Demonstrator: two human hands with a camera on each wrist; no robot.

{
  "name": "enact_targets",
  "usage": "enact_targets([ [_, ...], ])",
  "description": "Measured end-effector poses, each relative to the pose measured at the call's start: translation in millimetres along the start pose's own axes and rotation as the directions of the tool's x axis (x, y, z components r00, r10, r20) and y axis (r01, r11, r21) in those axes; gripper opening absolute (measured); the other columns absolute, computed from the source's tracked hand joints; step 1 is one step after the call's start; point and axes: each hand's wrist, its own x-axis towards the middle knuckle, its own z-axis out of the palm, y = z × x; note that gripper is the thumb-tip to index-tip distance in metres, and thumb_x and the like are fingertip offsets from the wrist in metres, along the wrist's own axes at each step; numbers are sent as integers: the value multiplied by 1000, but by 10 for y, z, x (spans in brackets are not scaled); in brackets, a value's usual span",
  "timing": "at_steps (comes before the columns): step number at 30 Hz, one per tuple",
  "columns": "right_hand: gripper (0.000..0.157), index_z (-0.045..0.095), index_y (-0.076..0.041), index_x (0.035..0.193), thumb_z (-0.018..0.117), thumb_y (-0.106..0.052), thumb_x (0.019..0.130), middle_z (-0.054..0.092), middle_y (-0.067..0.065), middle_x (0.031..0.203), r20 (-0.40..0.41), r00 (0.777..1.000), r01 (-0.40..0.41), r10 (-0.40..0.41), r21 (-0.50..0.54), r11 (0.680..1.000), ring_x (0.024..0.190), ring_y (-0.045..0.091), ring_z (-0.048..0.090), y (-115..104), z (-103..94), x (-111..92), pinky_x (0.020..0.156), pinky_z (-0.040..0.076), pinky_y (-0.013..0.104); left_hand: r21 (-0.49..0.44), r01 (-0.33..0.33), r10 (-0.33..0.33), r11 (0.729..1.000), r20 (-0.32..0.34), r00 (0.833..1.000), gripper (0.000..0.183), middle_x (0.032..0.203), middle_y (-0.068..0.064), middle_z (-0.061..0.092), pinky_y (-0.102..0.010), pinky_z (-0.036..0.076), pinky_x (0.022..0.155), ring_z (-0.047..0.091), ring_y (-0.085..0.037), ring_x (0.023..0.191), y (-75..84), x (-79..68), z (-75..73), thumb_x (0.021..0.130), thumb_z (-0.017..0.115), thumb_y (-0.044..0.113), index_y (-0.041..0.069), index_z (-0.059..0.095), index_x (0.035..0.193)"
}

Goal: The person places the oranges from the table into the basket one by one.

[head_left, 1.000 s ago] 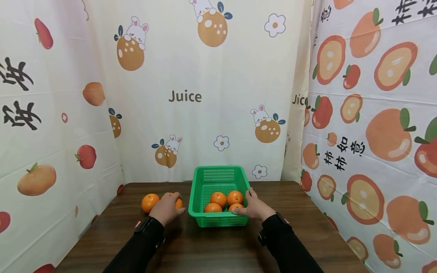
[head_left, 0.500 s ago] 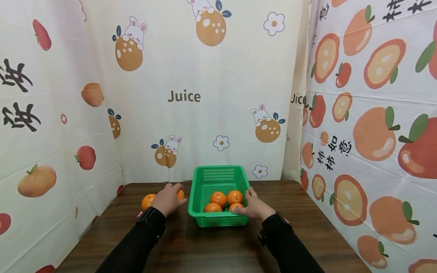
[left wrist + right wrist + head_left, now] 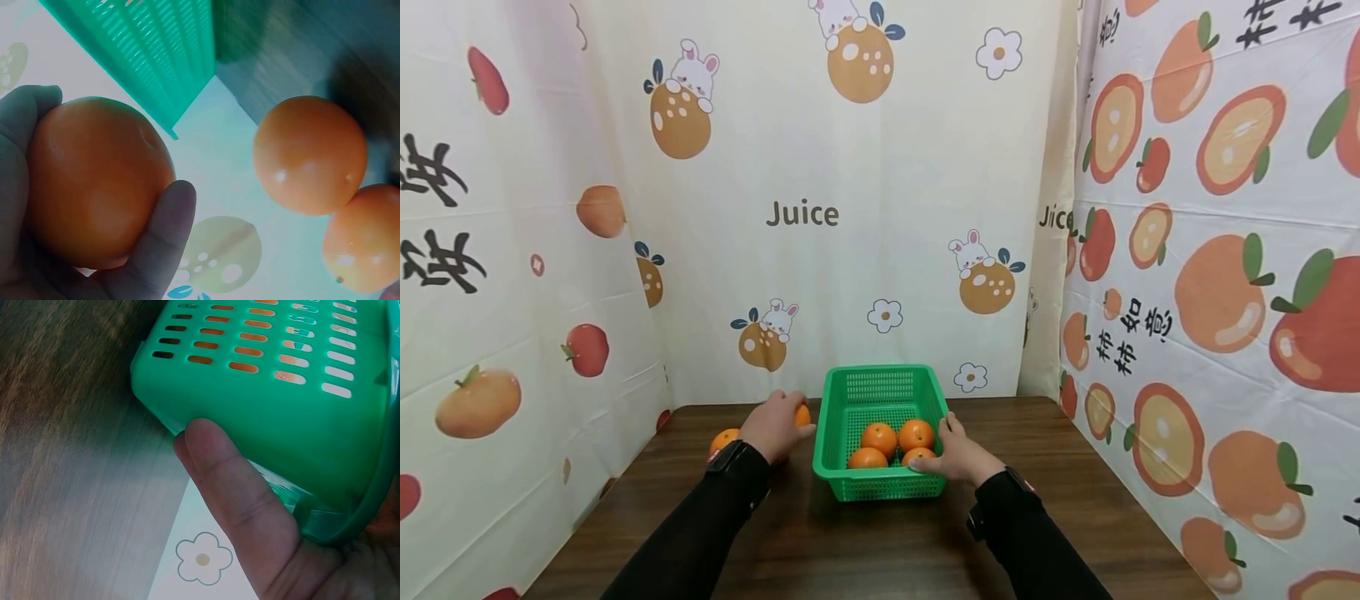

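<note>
My left hand (image 3: 775,429) holds an orange (image 3: 100,181) above the table, just left of the green plastic basket (image 3: 883,486). In the left wrist view, fingers and thumb curl round that fruit from two sides. Two more oranges lie side by side beyond it, the nearer orange (image 3: 309,155) touching the farther orange (image 3: 369,240). From the head, only part of one table orange (image 3: 723,440) shows behind the left hand. My right hand (image 3: 961,454) grips the basket's right rim near the front corner, thumb over the inside and fingers along the outer wall (image 3: 250,412).
Several oranges (image 3: 878,437) sit in the front part of the basket. The dark wood table (image 3: 865,550) runs back to a printed cream curtain (image 3: 880,250). Fruit-printed cloths (image 3: 1225,292) hang along the left and right sides.
My left hand has risen with the orange and shifted slightly right, towards the basket. The right hand and basket have kept their place.
</note>
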Motion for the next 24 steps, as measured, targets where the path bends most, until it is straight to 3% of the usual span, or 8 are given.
enact_targets([
  [15,120,13,3,169,76,-63,91,-2,23,179,-12,1000,26,-26,-16,1000,161,49,22,-32,-3,-86,124,31,63,14,-25,25,1000,-14,1000,53,111,-12,61,-37,53,74,57,-24,80,64,100,40,94,79,42,15,66,137],
  [24,120,12,4,168,74,-64,92,-2,25,178,0,999,39,-39,-25,999,161,49,21,-58,-39,-122,125,30,63,-2,-70,69,998,-47,996,44,106,-10,60,-34,48,69,55,-23,77,141,158,48,93,80,40,16,68,128],
])
